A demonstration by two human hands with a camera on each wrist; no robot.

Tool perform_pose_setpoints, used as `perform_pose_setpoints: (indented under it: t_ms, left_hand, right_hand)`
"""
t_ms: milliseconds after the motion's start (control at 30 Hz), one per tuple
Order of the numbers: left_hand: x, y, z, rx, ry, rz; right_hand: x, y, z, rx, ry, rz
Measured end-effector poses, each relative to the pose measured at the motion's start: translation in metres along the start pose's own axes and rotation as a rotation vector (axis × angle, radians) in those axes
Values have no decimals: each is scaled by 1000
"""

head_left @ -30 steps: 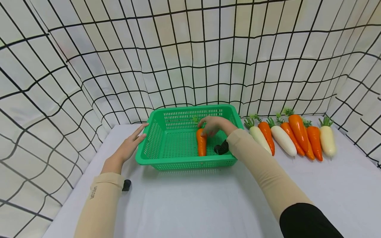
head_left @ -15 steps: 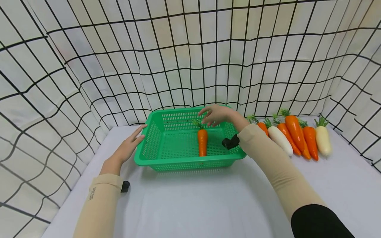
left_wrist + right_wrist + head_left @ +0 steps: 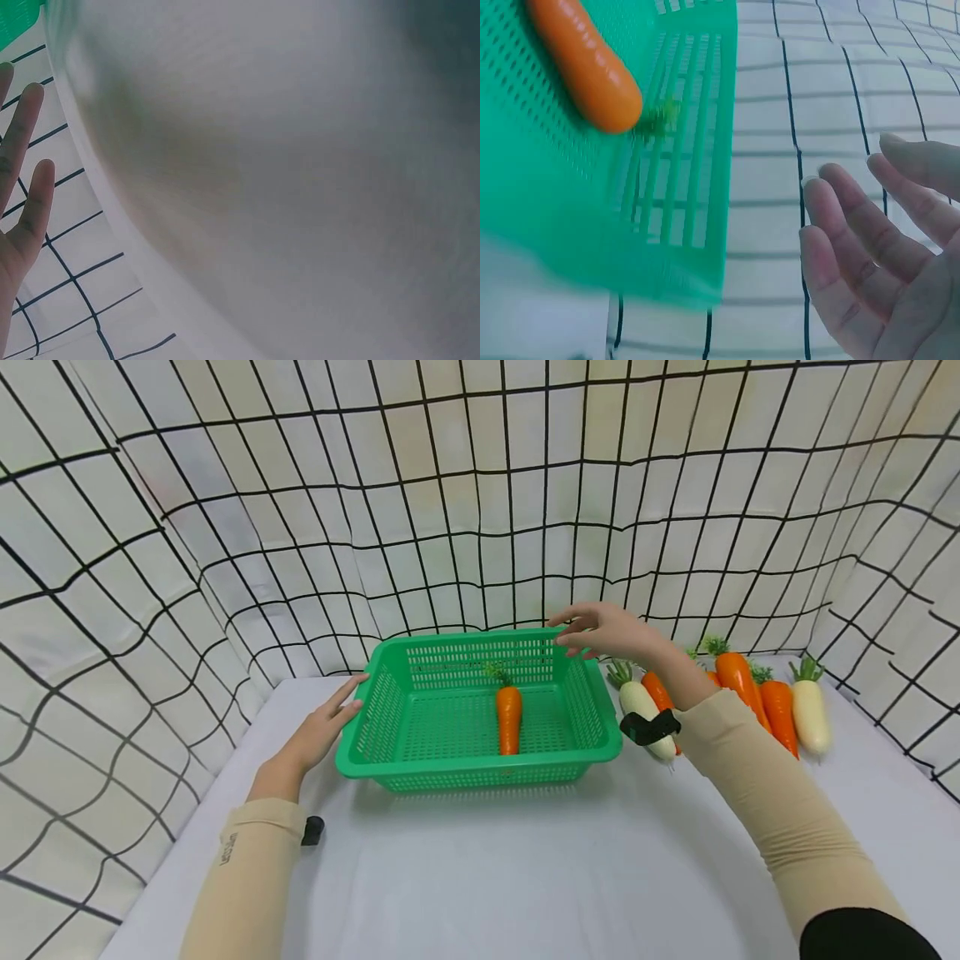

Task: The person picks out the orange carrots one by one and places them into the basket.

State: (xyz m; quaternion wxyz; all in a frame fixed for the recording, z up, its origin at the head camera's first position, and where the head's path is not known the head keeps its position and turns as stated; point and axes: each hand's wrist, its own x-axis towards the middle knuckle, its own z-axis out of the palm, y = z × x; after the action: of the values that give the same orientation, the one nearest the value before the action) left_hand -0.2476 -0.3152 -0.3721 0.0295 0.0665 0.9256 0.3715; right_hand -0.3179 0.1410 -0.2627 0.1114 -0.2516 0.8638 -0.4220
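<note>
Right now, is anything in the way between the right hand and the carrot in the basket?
Just the edge of the basket, near its back right corner. Nothing visible covers the carrot from above, so the right hand could probably reach over.

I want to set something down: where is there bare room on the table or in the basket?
Bare: the table in front of the basket, between the sleeves; the basket floor left of the carrot, and a narrower patch right of it. Crowded: right of the basket, where more carrots and white radishes lie bunched, partly hidden by the right arm.
</note>
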Motion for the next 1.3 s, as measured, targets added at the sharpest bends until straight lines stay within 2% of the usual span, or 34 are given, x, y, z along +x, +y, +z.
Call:
perform_pose_setpoints:
  t_ms: [133, 300, 500, 600, 800, 933, 1133, 1300]
  left_hand:
    - [1, 0, 1, -1, -1, 0]
    - [1, 1, 0, 12, 4, 5]
    - [-1, 1, -2, 6, 9, 5]
    - [-2, 1, -3, 7, 13, 5]
    - [-2, 1, -2, 3, 7, 8]
    - [-2, 1, -1, -1, 5, 12]
    - [-1, 0, 1, -3, 4, 16]
    - [-1, 0, 1, -2, 7, 18]
  right_hand:
    - [-20, 15, -11, -25, 31, 10]
    - [-41, 37, -21, -125, 89, 37]
    - [-55, 67, -24, -223, 183, 34]
    - [-60, 82, -25, -275, 213, 73]
    - [-64, 114, -24, -309, 195, 206]
    - [-64, 130, -21, -339, 169, 257]
    - [-61, 137, -18, -397, 141, 304]
    - [-57, 139, -18, -407, 149, 321]
